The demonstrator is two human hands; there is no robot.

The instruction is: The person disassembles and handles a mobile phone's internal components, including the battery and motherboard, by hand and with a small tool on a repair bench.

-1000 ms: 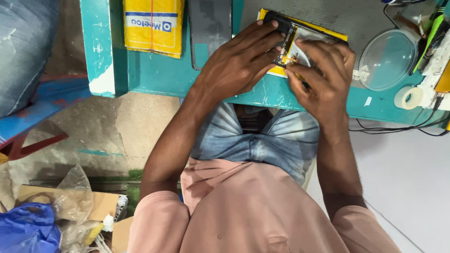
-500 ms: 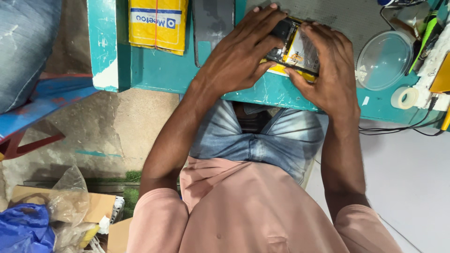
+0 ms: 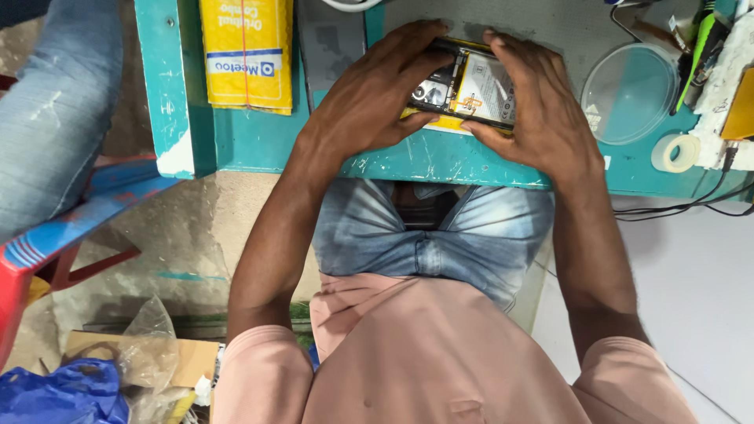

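At the teal table (image 3: 259,149) edge, both hands clasp an opened black smartphone with exposed battery (image 3: 471,88).
Left hand (image 3: 377,102) and right hand (image 3: 542,110) pinch its edges; I judge it light, stiff, fragile inside, so edges only.

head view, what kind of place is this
Probably a small phone repair bench: both hands, left hand and right hand, hold an opened phone with its insides exposed on a teal worktable, beside a tape roll and cables.

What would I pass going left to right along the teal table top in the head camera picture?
Yellow box → left hand → opened phone → right hand → clear round lid → tape roll.
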